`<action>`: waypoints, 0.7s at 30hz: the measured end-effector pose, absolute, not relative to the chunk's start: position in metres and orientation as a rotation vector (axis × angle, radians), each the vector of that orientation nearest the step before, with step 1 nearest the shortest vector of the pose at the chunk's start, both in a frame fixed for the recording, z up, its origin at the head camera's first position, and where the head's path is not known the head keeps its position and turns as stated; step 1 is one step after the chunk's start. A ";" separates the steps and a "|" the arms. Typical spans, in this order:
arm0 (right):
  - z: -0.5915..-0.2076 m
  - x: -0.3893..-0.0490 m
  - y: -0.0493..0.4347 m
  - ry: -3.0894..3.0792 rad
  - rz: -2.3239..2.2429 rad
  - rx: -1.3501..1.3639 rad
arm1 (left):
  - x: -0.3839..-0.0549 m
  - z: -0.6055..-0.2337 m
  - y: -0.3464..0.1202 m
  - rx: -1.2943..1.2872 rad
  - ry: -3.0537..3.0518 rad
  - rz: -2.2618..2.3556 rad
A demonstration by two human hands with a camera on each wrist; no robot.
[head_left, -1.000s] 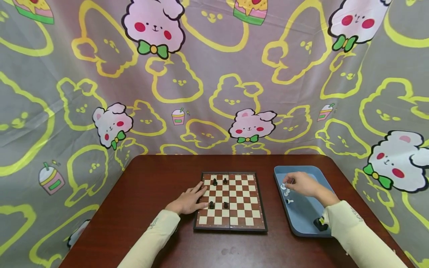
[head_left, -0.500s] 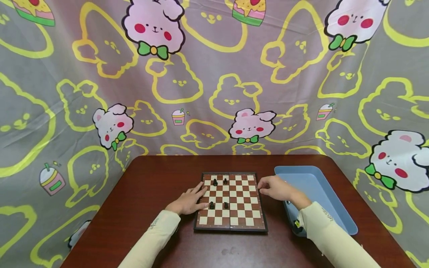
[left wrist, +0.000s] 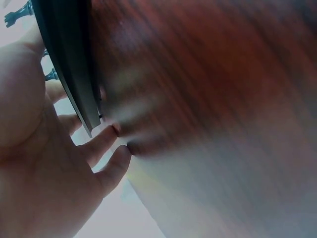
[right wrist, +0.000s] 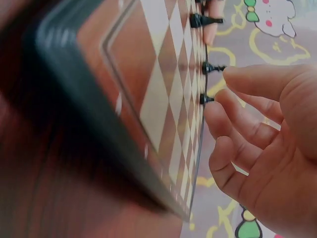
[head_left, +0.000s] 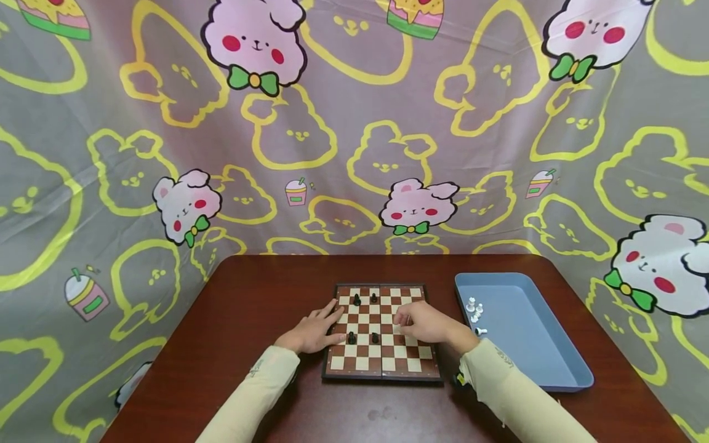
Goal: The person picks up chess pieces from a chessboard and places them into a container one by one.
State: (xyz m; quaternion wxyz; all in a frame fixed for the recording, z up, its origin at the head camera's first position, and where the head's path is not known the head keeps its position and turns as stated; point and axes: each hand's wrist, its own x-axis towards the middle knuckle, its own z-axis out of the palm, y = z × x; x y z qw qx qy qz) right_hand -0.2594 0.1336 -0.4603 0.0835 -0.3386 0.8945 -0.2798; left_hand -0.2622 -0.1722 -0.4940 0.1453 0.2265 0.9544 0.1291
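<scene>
Left hand [head_left: 312,332]: fingers spread on chessboard [head_left: 353,364], left edge. Right hand [head_left: 428,321] above right half; grasp cannot be told. Done: four black pieces [head_left: 351,338] standing, left half. Left over: white pieces [head_left: 471,304] in tray [head_left: 534,344], far right.

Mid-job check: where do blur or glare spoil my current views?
Head: mostly clear, soft glare on the near part of the glossy red-brown wooden tabletop; left wrist: that tabletop's grain looks smeared, the area beyond it washed out pale; right wrist: the nearest black rim of the brown-and-cream checkered chessboard is blurred.
</scene>
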 end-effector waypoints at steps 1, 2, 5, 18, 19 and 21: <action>-0.461 -0.259 0.130 2.660 -0.841 -1.020 | -0.262 -0.493 -0.172 0.656 2.751 0.372; -0.461 -0.259 0.127 2.651 -0.844 -1.028 | -0.262 -0.493 -0.172 0.660 2.753 0.371; -0.462 -0.258 0.118 2.631 -0.855 -1.037 | -0.263 -0.493 -0.173 0.668 2.753 0.366; -0.469 -0.255 0.087 2.593 -0.767 -1.097 | -0.263 -0.494 -0.173 0.678 2.760 0.365; -0.470 -0.255 0.086 2.590 -0.766 -1.090 | -0.264 -0.494 -0.173 0.677 2.760 0.363; -0.472 -0.256 0.085 2.590 -0.763 -1.086 | -0.264 -0.495 -0.173 0.677 2.761 0.360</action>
